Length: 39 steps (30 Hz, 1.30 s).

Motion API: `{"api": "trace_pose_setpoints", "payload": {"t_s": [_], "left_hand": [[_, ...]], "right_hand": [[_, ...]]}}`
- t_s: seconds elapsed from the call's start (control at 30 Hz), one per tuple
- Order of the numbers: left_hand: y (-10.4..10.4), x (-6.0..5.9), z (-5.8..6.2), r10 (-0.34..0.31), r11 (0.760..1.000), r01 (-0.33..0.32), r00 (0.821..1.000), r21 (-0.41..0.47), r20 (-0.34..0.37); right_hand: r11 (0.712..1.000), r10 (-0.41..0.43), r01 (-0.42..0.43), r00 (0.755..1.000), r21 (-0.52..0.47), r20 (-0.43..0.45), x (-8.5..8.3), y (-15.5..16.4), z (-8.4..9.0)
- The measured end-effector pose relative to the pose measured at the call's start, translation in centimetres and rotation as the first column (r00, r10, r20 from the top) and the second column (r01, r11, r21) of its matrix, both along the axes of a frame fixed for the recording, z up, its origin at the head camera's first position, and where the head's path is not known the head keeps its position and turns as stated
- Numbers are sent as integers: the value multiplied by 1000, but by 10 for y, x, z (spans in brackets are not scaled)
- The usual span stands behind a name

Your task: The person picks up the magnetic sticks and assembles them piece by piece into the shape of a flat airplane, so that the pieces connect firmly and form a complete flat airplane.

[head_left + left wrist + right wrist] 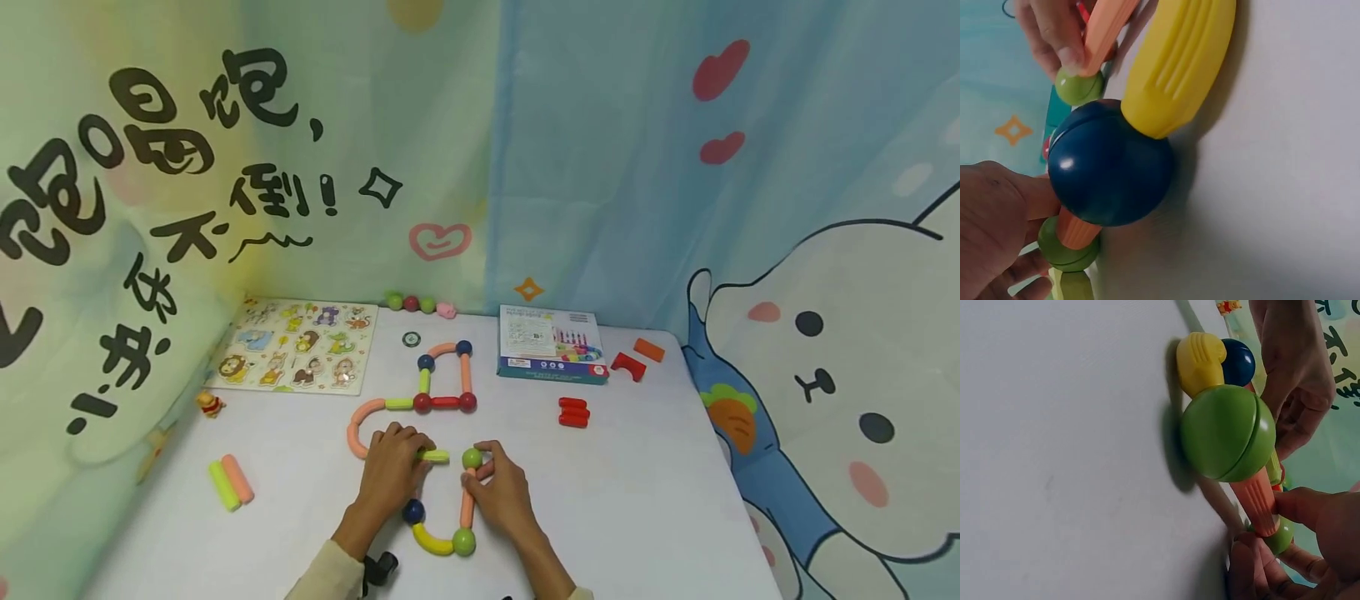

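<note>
A chain of toy rods and balls lies on the white table (637,500). My left hand (392,468) grips a light green rod (437,456). My right hand (501,490) pinches the top of an orange rod (468,502) just under a green ball (472,457). Below, a green ball (464,542), a yellow curved rod (432,542) and a blue ball (413,511) join up. The left wrist view shows the blue ball (1110,162), yellow rod (1179,62) and a short orange rod (1075,228) beside my left hand (991,231). The right wrist view shows the lower green ball (1229,431), orange rod (1260,500) and my right hand (1316,550).
Farther back lies a second rod-and-ball figure (446,402). An animal puzzle board (296,346) sits back left, a toy box (551,343) back right. Red rods (573,412), a red block (628,365), an orange block (649,349) and two loose rods (231,483) lie about. Printed curtains close the back and sides.
</note>
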<state>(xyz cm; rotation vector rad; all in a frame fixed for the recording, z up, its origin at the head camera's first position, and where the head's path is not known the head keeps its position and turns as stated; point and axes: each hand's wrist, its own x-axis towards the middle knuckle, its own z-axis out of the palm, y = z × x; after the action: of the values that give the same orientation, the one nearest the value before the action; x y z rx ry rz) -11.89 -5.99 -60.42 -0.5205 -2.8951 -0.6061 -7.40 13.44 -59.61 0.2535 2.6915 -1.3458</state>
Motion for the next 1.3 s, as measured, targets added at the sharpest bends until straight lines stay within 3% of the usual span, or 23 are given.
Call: {"api": "trace_pose_setpoints", "payload": {"t_s": [0.23,0.53,0.8,1.1,1.3], "left_hand": [[-2,3,-1,-24,1000,24,1000,11,-14],[-3,5,2,-40,999,40,999,18,-15],[-2,4,-1,-39,999,39,999,20,11],[-5,9,-2,-42,998,42,999,45,4],[-12,13,1,13,996,-15,1000,87,14]], "right_hand": [[994,111,-111,993,7,-51,-1,-6,-1],[993,119,-118,992,27,-39,-3,-5,-1],[984,178,-178,983,16,-51,-3,5,1],[989,149,-146,986,39,-78,-2,4,-1],[988,144,-139,986,60,-87,-5,1,-2]]}}
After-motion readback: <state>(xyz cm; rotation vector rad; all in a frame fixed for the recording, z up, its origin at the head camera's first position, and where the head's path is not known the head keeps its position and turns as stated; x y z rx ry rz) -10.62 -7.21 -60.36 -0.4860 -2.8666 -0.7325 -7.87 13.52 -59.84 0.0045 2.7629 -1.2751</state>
